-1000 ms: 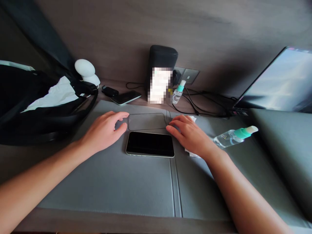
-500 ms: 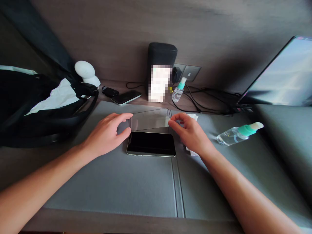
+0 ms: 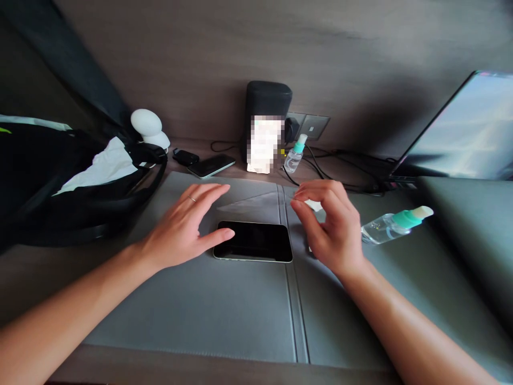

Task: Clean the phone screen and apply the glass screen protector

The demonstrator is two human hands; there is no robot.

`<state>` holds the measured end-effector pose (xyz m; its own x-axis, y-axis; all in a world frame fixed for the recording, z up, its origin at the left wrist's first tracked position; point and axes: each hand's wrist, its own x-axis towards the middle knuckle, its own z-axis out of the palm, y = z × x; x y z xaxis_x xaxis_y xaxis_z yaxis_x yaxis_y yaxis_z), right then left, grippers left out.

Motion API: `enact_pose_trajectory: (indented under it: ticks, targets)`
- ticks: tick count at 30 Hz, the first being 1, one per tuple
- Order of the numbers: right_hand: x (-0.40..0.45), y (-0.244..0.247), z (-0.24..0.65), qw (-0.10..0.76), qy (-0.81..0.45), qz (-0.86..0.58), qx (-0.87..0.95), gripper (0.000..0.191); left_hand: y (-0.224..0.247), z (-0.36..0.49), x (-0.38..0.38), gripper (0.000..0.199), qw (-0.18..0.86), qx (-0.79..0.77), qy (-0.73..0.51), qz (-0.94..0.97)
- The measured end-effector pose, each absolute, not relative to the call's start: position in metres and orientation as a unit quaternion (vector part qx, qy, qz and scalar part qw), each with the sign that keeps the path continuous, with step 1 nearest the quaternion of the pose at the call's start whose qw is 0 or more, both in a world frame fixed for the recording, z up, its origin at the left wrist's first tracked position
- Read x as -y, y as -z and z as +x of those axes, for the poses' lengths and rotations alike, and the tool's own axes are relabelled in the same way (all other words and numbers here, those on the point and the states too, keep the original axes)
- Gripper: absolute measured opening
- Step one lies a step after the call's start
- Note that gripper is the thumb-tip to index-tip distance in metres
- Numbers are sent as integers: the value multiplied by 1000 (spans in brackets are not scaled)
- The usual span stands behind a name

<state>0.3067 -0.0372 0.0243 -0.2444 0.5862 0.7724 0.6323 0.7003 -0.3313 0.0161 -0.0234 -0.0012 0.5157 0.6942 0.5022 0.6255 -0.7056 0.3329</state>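
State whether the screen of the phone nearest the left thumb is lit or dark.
Dark: the phone shows a black face, without any visible icons or text.

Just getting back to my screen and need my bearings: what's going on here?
The person's right hand pinches the right end of a thin clear sheet, just beyond a dark-screened phone lying on the grey desk mat. The left hand is open, its thumb over the phone's left end; I can't tell whether it touches. A spray bottle lies on its side to the right, partly hidden by the right hand.
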Motion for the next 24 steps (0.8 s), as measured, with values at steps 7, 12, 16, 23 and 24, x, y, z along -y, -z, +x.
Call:
enact_pose_trajectory:
  ticks: [7,12,16,23,24]
  targets:
    - [53,-38,302,391,147,-258,871,24,-8,14,29,52,-27,-231,-376,897]
    - [59,-36,295,344,111,-194,912,19,-13,13,36,25,-57,-195,-373,905]
    - [58,-36,293,357,65,-185,913,24,-17,13,40,13,-72,-215,-356,907]
    - [49,-26,298,354,2,-256,899,50,-15,13,45,18,-76,-287,-467,833]
    - [50,-26,297,367,0,-257,894,47,-13,12,46,18,-72,-301,-490,815]
